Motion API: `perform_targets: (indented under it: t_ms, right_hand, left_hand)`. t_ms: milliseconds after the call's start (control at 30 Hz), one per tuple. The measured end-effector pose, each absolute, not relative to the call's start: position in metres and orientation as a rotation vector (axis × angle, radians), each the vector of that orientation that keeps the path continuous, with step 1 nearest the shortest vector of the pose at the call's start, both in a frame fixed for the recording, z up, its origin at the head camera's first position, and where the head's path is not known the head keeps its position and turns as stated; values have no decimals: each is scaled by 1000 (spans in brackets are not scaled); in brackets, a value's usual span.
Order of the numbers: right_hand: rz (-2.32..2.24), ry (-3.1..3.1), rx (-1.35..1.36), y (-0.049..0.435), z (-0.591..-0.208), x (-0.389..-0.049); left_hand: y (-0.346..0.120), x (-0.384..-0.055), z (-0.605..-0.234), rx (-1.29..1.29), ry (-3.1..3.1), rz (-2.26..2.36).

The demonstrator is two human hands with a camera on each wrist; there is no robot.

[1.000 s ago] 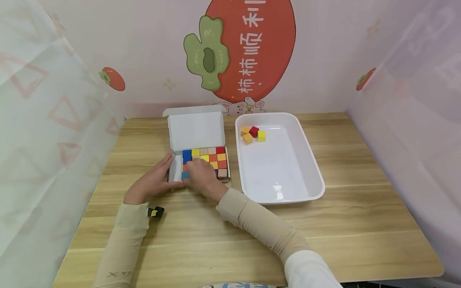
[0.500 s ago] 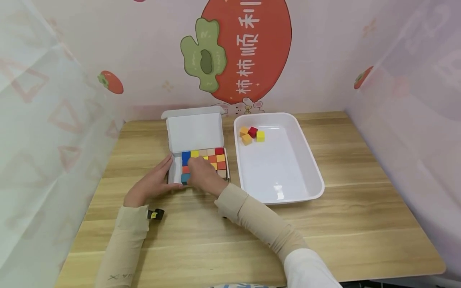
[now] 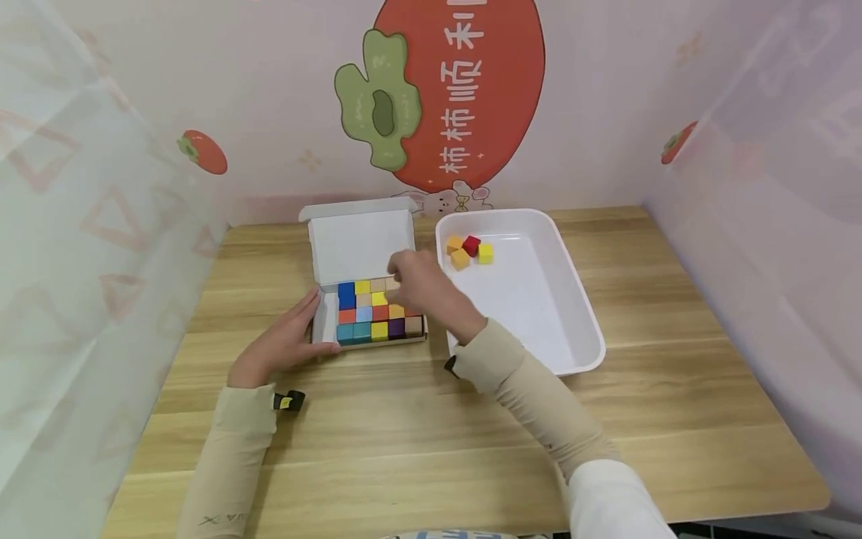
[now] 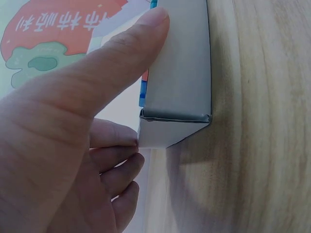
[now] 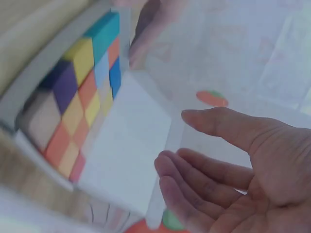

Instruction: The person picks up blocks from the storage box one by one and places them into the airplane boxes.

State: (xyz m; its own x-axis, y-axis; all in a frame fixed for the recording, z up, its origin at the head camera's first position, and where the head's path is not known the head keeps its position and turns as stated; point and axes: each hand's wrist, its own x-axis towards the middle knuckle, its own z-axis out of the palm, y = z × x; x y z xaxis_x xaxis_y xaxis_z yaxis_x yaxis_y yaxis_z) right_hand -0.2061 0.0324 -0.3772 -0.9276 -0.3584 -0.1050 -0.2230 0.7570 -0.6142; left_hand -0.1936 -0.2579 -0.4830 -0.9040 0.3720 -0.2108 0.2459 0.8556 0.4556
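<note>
A white cardboard box (image 3: 325, 322) stands on the table with its lid (image 3: 360, 247) raised at the back. Rows of coloured wooden cubes (image 3: 380, 311) fill most of it; bare white bottom shows along its left end. My left hand (image 3: 286, 340) holds the box's front left corner. In the left wrist view its thumb (image 4: 121, 58) lies along the front wall, and bent fingers (image 4: 114, 160) touch the end wall. Above the box's back right part hovers my right hand (image 3: 431, 288), hiding some cubes. The right wrist view shows its fingers (image 5: 194, 189) loosely bent, thumb apart, nothing between.
Right of the box stands a white tray (image 3: 592, 352). A red cube (image 3: 471, 245), a yellow cube (image 3: 485, 254) and two orange cubes (image 3: 460, 259) lie in its back left corner. A patterned wall (image 3: 283, 112) rises behind the wooden table (image 3: 673, 419).
My right hand has lifted from the cubes at the box's left and moved right and back, uncovering light blue, teal and purple cubes. The left hand stays at the corner.
</note>
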Motion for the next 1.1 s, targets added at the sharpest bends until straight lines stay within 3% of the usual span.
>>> perform_targets:
  t_ms: [200, 467, 600, 1100]
  right_hand:
    - [-969, 2832, -371, 85, -380, -226]
    - [-990, 2868, -93, 166, -412, -261]
    - [-940, 2860, -126, 196, -429, -278]
    - [-941, 2754, -123, 209, -462, -319]
  left_hand:
    - [-260, -192, -479, 470, 2743, 607]
    - [-259, -192, -478, 483, 2750, 608]
    - [-260, -191, -478, 474, 2744, 618]
    - [-261, -188, -477, 469, 2760, 620]
